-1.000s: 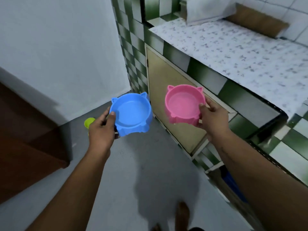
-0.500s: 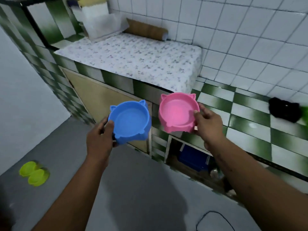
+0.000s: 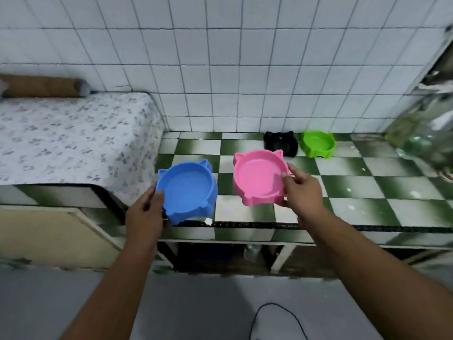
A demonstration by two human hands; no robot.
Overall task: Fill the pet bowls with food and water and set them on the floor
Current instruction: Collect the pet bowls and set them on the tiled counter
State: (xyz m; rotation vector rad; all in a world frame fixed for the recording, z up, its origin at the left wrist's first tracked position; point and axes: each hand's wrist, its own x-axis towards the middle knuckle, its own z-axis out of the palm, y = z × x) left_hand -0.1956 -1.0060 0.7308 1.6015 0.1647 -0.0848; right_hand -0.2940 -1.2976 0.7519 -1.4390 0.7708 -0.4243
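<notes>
My left hand [image 3: 147,212] grips the near rim of a blue cat-eared pet bowl [image 3: 187,190], held over the front edge of the green-and-white checkered counter [image 3: 367,192]. A pink cat-eared bowl [image 3: 259,176] is in my right hand [image 3: 302,190], which holds its right rim above the counter. Both bowls look empty. At the back of the counter, by the wall, a black bowl [image 3: 280,143] and a green bowl [image 3: 318,143] stand side by side.
A raised slab with a flowered cover [image 3: 73,133] lies left of the counter, a brown roll [image 3: 44,85] at its back. Blurred clear containers [image 3: 421,133] stand at the counter's far right. Open shelves [image 3: 232,258] sit under the counter. A black cable [image 3: 277,317] loops on the grey floor.
The view has swung right from the floor corner and cabinet door to face the checkered counter. Both hands still carry their bowls, now held over the counter; the black and green bowls came into view.
</notes>
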